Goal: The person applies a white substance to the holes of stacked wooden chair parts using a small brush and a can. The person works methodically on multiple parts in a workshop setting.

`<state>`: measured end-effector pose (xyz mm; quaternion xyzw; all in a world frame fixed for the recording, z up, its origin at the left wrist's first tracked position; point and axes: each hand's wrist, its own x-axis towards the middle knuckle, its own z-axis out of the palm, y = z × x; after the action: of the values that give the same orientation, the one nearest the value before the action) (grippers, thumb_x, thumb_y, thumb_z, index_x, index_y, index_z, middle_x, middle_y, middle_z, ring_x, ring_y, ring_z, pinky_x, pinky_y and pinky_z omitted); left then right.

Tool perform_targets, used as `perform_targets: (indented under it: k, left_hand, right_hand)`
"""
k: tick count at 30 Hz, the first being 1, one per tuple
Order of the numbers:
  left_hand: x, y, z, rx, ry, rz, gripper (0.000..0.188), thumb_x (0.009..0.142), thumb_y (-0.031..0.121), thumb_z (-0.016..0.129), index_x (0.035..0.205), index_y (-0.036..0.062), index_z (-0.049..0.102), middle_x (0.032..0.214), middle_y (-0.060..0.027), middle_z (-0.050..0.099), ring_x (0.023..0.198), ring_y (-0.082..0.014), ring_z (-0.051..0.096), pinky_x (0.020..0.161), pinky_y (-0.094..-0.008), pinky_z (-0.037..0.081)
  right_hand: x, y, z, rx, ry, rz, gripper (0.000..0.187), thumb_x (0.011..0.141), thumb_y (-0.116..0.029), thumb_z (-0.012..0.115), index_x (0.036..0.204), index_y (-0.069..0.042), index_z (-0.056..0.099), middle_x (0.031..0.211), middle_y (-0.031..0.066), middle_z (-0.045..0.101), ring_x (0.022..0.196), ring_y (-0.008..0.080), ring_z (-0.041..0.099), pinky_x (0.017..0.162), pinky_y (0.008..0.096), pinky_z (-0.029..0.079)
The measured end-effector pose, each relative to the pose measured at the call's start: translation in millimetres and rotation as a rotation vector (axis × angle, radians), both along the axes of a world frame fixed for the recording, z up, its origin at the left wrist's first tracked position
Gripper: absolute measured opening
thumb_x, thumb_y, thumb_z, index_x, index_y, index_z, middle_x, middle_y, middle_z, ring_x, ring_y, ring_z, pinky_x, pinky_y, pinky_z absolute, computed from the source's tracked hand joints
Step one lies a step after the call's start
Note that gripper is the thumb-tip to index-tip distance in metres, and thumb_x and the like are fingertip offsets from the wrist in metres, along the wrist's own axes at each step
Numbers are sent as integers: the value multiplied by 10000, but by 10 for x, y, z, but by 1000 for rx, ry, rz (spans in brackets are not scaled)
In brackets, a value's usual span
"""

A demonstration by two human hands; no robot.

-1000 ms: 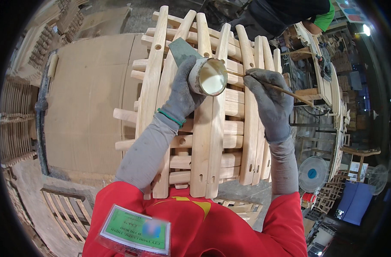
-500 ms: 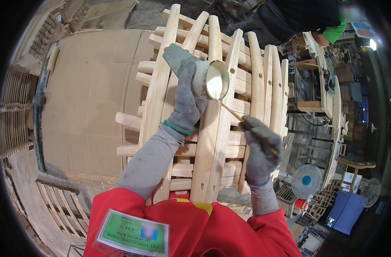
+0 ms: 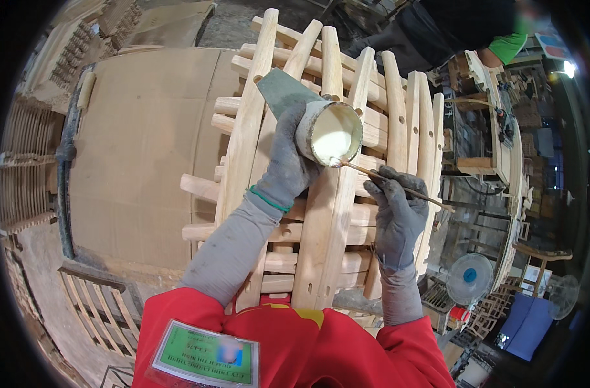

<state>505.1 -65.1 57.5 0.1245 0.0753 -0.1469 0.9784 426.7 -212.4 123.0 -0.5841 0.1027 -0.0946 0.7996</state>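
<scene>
My left hand (image 3: pixel 288 149), in a grey glove, is wrapped round a cup of creamy white liquid (image 3: pixel 334 132), tilted so its mouth shows. A flat grey-green plate (image 3: pixel 283 90) sticks out between the cup and the wood, its lower part hidden by glove and cup. Between the fingers of my gloved right hand (image 3: pixel 400 210) is a thin wooden stick (image 3: pixel 408 189). Its whitened tip touches the inside of the cup's lower rim. Beneath both hands lie pale wooden bars (image 3: pixel 321 242), stacked crosswise, some with round holes and slots.
A brown cardboard-like sheet (image 3: pixel 136 155) lies left of the stack. At the top right stands another person (image 3: pixel 460 32) in dark clothes with a green sleeve. Fans (image 3: pixel 469 278), a blue cloth-like panel (image 3: pixel 527 325) and wooden benches fill the right. A slatted wooden pallet (image 3: pixel 98 310) sits lower left.
The cup has turned its mouth more toward me. My right hand's fingers have opened out somewhat and the stick now lies flatter, its far end pointing right.
</scene>
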Motion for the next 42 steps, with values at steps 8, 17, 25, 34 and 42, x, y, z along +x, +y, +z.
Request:
perform_targets:
  k: [8,17,25,34,42]
  left_hand:
    - [55,-35,-29,53,48,155,490,936,423,334,1224,56,482,1181,-81,553,1090,-220,538,946,-376,447]
    - [134,5,-169,91,47,384,496,939,446,331,1224,66,474,1152,-74,561,1060,-211,555,888,-373,490]
    - [119,56,-139,76,40,278,550,924,497,277,1249,94,464,1175,-79,546,1071,-235,546,886,-425,486]
    - [127,55,-93,170,18,380,552,933,507,273,1271,99,431,1206,-81,519,1095,-227,529,908,-389,474]
    - [117,93,-95,114,-25,398,529,961,472,259,1283,78,405,1230,-71,496,1136,-201,499,977,-354,417]
  right_hand:
    - [163,-10,74,140,12,-7,105,867,21,511,971,21,501,994,224,601,909,307,627,760,387,580]
    - [1511,-325,178,-409,1,292,210,846,-77,589,999,54,533,937,147,605,842,196,624,727,293,562]
    - [1781,-90,-129,-737,21,338,204,819,-171,632,865,26,601,738,75,635,646,123,623,572,236,514]
    - [1733,-10,-279,-1163,-277,225,313,814,-309,629,818,2,596,596,97,591,512,173,566,506,312,446]
    - [1730,51,-277,-1086,-262,221,318,808,-314,622,820,2,592,614,122,593,529,228,564,527,347,435]
